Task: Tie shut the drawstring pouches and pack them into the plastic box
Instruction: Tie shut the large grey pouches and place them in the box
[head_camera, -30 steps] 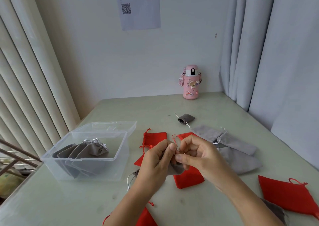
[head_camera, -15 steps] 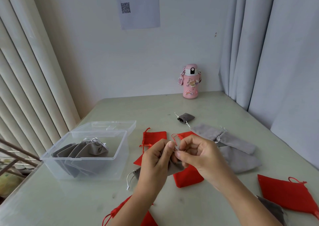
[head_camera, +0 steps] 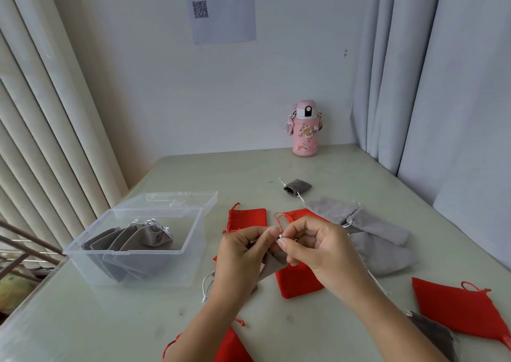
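Note:
A small grey drawstring pouch (head_camera: 272, 264) hangs between my two hands above the table's middle. My left hand (head_camera: 240, 259) grips its top and my right hand (head_camera: 318, 248) pinches its pale cord where the fingertips meet. A loop of cord trails on the table below the left wrist. The clear plastic box (head_camera: 138, 264) stands open at the left with several tied grey pouches (head_camera: 138, 240) inside. Red pouches (head_camera: 297, 281) and larger grey pouches (head_camera: 381, 251) lie loose under and right of my hands.
A pink bottle (head_camera: 304, 129) stands at the back by the wall. A small dark grey pouch (head_camera: 297, 186) lies behind the pile. More red pouches lie at the front right (head_camera: 464, 309) and the front edge (head_camera: 232, 348). Curtains border both sides.
My hands have stayed over the same spot, with the fingertips shifting slightly on the cord. The view has risen a little.

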Action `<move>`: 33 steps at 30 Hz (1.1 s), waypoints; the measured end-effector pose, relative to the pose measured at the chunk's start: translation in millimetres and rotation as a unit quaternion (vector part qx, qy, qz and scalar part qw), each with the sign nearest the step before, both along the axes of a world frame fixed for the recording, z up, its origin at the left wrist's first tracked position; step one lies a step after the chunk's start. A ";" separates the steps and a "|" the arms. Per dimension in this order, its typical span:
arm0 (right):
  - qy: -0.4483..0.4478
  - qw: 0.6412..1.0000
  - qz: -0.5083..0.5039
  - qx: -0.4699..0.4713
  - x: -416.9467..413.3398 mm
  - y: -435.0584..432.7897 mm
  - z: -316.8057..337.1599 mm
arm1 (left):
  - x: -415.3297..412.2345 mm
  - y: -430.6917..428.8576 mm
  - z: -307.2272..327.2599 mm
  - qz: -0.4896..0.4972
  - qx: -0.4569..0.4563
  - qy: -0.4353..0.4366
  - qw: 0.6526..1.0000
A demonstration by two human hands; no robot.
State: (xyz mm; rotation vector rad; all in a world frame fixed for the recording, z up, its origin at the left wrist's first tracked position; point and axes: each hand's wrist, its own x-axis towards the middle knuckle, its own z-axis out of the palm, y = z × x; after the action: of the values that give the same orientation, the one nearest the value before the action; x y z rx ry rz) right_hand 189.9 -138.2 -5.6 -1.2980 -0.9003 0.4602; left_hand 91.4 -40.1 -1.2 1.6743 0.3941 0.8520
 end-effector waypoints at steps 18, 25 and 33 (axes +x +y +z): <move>-0.238 0.965 -0.102 -0.047 -1.7 1.4 -7.4 | 1.8 -3.3 -0.8 -0.068 -0.135 -0.087 0.985; -0.269 0.956 -0.104 -0.058 -0.3 1.0 -8.5 | 2.8 2.9 -8.4 -0.125 -0.165 -0.053 0.977; -0.227 0.966 -0.110 -0.055 -1.4 0.7 -6.1 | 1.3 6.2 -6.0 -0.120 -0.082 -0.058 0.988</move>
State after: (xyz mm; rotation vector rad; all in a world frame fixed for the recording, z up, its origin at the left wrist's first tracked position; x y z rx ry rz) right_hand 188.5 -137.4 -11.6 -1.6204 -1.1026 0.0332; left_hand 92.7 -33.9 -7.2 1.4778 0.1721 0.7146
